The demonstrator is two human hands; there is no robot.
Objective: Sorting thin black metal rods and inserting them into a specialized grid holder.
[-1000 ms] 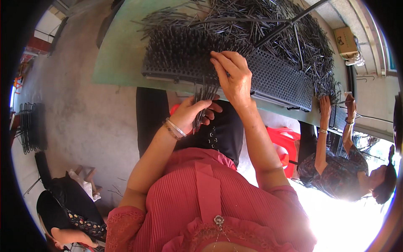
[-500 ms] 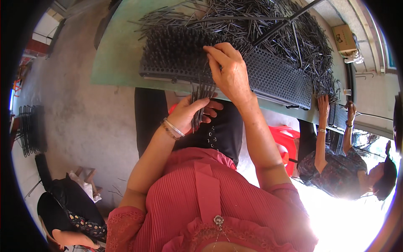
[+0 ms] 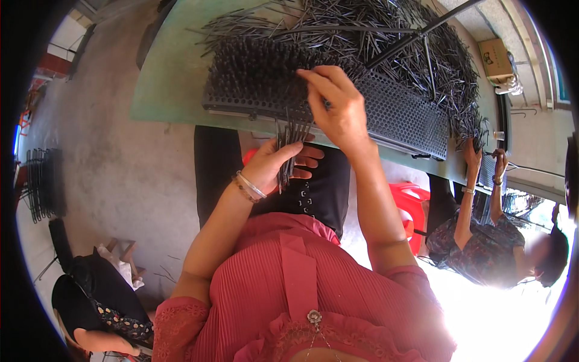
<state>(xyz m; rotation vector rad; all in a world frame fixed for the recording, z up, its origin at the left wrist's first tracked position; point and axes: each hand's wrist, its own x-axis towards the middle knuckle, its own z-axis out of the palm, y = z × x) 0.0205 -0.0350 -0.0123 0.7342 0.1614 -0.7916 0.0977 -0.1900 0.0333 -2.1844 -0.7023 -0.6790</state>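
My left hand [image 3: 278, 163] is closed around a bundle of thin black sticks [image 3: 289, 136], held upright just in front of the table edge. Over the perforated black rack [image 3: 404, 108] is my right hand [image 3: 338, 105], thumb and index finger bent toward each other. Anything between those fingertips is too small and dark to make out. The left part of the rack is densely filled with upright black sticks [image 3: 256, 69]; on the right its round holes show bare.
A large heap of loose black sticks [image 3: 386, 36] covers the back of the green table [image 3: 163, 84]. A dark metal bar [image 3: 398, 45] slants over it. At right a co-worker [image 3: 476, 247] handles sticks at the same table. Red stools [image 3: 410, 208] stand beneath; another person [image 3: 102, 301] sits lower left.
My right hand has shifted slightly right and toward me over the rack. My left hand keeps its bundle nearly in place. The co-worker's hands have moved a little.
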